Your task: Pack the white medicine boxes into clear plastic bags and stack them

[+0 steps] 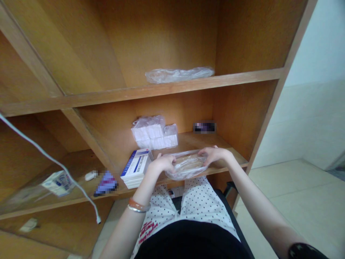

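Clear plastic bag (188, 169) lies spread between two bare hands at the front edge of a wooden shelf (188, 139), just above a person's dotted trousers (199, 201). The left hand (165, 162) grasps its left end and the right hand (214, 155) its right, fingers curled into the film. Light, even tension from both sides would likely serve best; a hard pinch could crease or tear such thin plastic, and working farther in from the edge should guard against slipping. Stacked white-and-blue boxes (137, 167) sit close by the left forearm, calling for a careful elbow. Farther back rests a plastic-wrapped white bundle (152, 135); crumpled film (179, 75) lies on the upper shelf (242, 78).
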A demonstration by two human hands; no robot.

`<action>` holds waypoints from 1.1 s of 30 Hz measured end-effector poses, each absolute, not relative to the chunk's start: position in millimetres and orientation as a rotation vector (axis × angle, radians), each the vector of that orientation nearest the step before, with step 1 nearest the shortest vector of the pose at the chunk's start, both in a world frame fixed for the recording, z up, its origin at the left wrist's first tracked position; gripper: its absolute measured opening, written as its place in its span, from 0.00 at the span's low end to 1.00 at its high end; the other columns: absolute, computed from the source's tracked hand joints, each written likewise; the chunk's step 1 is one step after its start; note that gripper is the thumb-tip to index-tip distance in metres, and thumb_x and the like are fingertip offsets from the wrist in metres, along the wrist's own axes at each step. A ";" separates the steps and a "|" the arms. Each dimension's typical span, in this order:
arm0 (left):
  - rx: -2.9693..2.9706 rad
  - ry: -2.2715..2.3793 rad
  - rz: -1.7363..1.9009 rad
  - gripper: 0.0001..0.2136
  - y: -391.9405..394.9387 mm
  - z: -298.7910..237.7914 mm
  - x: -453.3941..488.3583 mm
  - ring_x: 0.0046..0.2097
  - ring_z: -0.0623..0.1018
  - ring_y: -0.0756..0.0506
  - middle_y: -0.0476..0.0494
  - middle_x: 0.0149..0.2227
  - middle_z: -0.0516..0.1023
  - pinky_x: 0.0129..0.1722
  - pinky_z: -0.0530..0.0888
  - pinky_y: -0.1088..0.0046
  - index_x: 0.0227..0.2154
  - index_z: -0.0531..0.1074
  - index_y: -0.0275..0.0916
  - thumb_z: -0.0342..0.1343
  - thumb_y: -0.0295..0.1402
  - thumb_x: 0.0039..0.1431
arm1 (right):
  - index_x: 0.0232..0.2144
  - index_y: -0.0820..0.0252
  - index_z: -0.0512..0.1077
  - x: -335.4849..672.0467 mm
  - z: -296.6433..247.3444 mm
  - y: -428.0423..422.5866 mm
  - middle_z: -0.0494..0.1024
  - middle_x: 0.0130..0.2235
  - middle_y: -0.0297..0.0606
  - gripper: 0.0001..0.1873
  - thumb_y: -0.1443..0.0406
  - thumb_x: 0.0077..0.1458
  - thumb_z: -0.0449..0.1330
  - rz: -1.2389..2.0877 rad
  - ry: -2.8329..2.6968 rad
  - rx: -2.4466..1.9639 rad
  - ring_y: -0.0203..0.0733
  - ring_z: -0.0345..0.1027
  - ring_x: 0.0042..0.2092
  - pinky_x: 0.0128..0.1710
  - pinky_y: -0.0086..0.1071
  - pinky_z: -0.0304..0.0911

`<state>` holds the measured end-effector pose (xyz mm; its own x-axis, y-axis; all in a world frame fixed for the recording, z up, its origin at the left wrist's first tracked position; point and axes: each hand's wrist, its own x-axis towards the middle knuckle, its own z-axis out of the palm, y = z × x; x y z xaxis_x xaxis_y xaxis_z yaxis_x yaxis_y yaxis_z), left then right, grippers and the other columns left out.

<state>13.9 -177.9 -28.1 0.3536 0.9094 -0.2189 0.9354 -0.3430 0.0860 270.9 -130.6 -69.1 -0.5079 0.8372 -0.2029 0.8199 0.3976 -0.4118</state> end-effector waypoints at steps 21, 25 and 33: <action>2.197 2.358 1.544 0.16 -249.4 -85.4 -28.6 0.59 0.65 0.39 0.38 0.56 0.70 0.59 0.55 0.57 0.49 0.68 0.40 0.48 0.36 0.60 | 0.50 0.57 0.71 260.5 -55.8 -147.3 0.76 0.49 0.41 0.27 0.57 0.46 0.62 0.589 -2.515 -1.531 0.53 0.66 0.52 0.59 0.47 0.44; 2.167 2.530 1.539 0.20 -256.6 -103.8 -42.1 0.62 0.62 0.39 0.37 0.60 0.64 0.61 0.49 0.54 0.54 0.63 0.41 0.49 0.37 0.60 | 0.49 0.56 0.72 258.9 -58.2 -147.2 0.76 0.49 0.40 0.26 0.56 0.47 0.62 0.592 -2.500 -1.474 0.54 0.64 0.54 0.58 0.44 0.47; 2.225 2.616 1.448 0.21 -262.9 -110.3 -51.7 0.61 0.63 0.37 0.35 0.55 0.69 0.60 0.46 0.52 0.54 0.63 0.40 0.49 0.40 0.58 | 0.48 0.59 0.73 252.2 -53.7 -153.0 0.76 0.49 0.41 0.23 0.55 0.51 0.60 0.559 -2.459 -1.447 0.52 0.65 0.53 0.58 0.42 0.46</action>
